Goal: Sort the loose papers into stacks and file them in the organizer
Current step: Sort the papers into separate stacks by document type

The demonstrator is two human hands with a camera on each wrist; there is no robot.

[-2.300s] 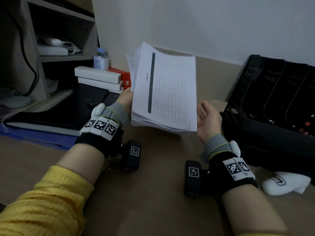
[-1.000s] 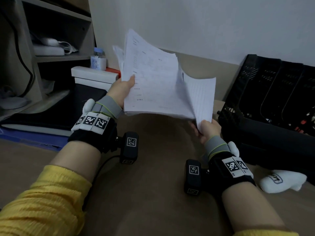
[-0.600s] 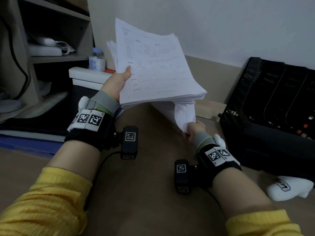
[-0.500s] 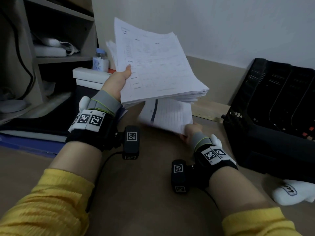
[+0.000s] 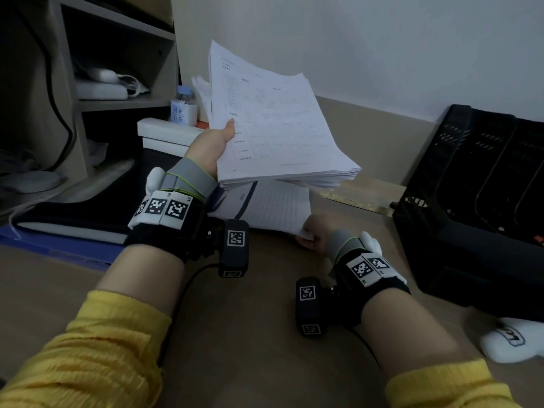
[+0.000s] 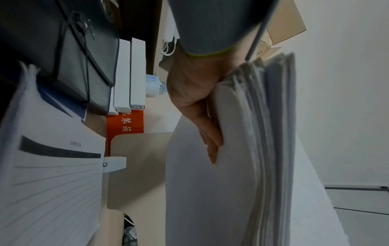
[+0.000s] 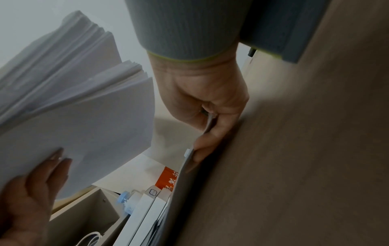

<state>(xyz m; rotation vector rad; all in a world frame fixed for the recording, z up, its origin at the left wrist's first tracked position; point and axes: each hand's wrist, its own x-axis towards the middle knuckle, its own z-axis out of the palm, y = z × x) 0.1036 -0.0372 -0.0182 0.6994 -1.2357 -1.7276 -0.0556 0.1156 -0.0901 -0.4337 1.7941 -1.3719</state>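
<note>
My left hand [image 5: 212, 148] holds a thick stack of white printed papers [image 5: 276, 125] raised above the desk, thumb on top and fingers underneath [image 6: 210, 141]. The stack [image 7: 73, 106] fans slightly at its edges. My right hand [image 5: 313, 235] pinches the near right corner of a ruled sheet with a dark stripe [image 5: 273, 207], which lies low over the desk under the raised stack. In the right wrist view the thumb and fingers [image 7: 210, 133] clamp the sheet's edge close to the desktop. The black mesh organizer [image 5: 477, 195] stands at the right, its slots facing me.
White boxes [image 5: 164, 136], an orange box [image 6: 126, 123] and a small bottle [image 5: 184, 108] sit at the back left by a shelf unit [image 5: 117, 69]. A dark folder [image 5: 73, 210] lies at the left. A white object [image 5: 512, 340] rests by the organizer's front.
The right hand took the ruled top sheet off the stack and carried it down under the stack to the desk. The left hand raised and tilted the stack, now showing a printed form page.
</note>
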